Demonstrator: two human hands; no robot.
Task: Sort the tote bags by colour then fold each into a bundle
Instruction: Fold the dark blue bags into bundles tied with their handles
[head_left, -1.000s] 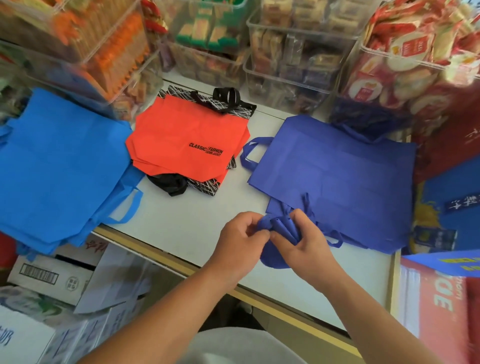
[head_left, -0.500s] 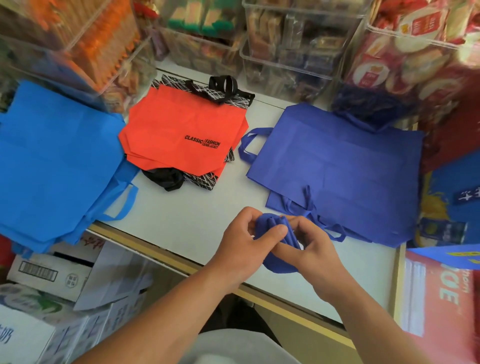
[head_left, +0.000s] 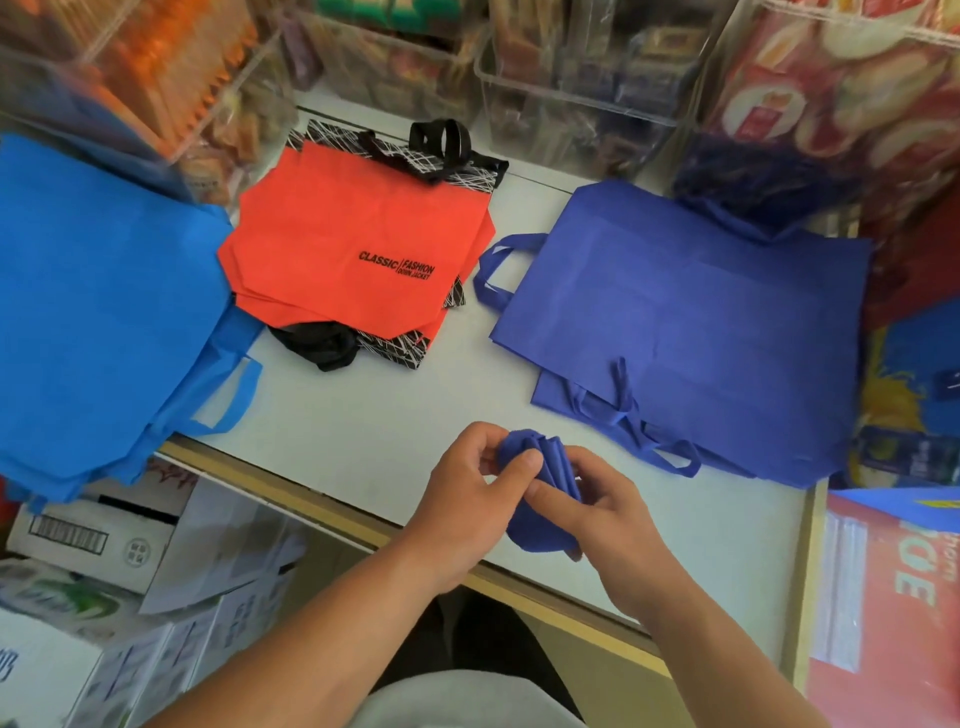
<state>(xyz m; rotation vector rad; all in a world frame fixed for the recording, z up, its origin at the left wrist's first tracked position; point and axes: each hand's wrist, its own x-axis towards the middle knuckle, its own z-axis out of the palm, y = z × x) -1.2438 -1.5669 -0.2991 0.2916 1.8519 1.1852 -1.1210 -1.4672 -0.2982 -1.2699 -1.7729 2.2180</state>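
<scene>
From the head view, we find both hands over the near edge of the white table (head_left: 363, 415), working one dark blue bundle (head_left: 537, 527) between them. The left hand (head_left: 467, 493) curls round its upper end, thumb pressed across the pleated folds. The right hand (head_left: 618, 519) closes on it from the other side, with fingers tucked under and a fingertip laid on the cloth. Neither hand is spread, and both grip the same bag.

We judge the fabric to be thin non-woven stuff: very light, soft enough to crush into a fist, yet springy, so the folds are likely to fan open once the pressure eases. It is not fragile, and its matt surface should not slip. The best hold looks to be across the gathered folds at the middle, thumb on top and fingers beneath, so that every layer is pinned at once.

By our count there is one bundle in hand and three flat piles on the table:
- the dark blue pile (head_left: 685, 312) lies just beyond the right hand, with at least two layers showing and loose handles trailing toward us;
- the orange pile (head_left: 353, 244) sits in the middle, with several edges visible;
- the light blue pile (head_left: 93, 291) hangs over the table's left edge.

One black-and-white patterned bag (head_left: 467, 174) lies under the orange ones. We cannot tell the exact number of bags in any pile. Clear bins (head_left: 571, 78) of packets line the back.
</scene>
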